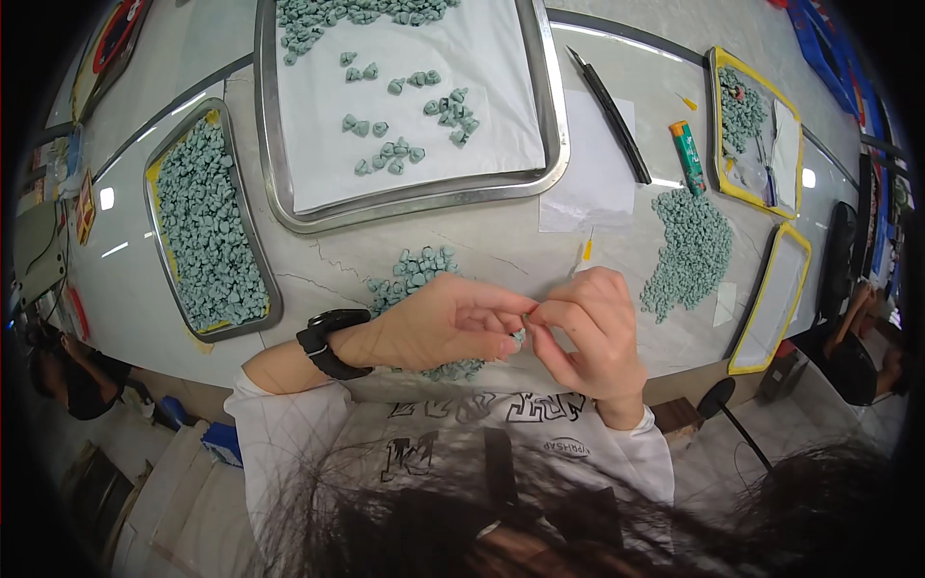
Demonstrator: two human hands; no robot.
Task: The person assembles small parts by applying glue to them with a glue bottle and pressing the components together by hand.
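My left hand point(448, 323), with a black watch on its wrist, pinches a small grey-green piece point(518, 337) between thumb and fingers. The fingers of my right hand point(597, 337) are pressed together at the same spot, meeting the left fingertips. Whether they grip that piece or some other tiny part is too small to make out. Under and beyond my left hand lies a loose heap of similar grey-green pieces point(419, 268), partly hidden by the hand. Just past my right hand is a yellow-hubbed needle tip point(587, 250).
A metal tray point(414, 204) lined with white paper bears scattered pieces. Left stands a full box point(265, 279) of pieces. Rightward are a pile of smaller bits point(689, 250), a lighter point(688, 154), a black pen-like tool point(612, 116), a yellow-rimmed box point(714, 106) and a yellow-edged lid point(771, 299).
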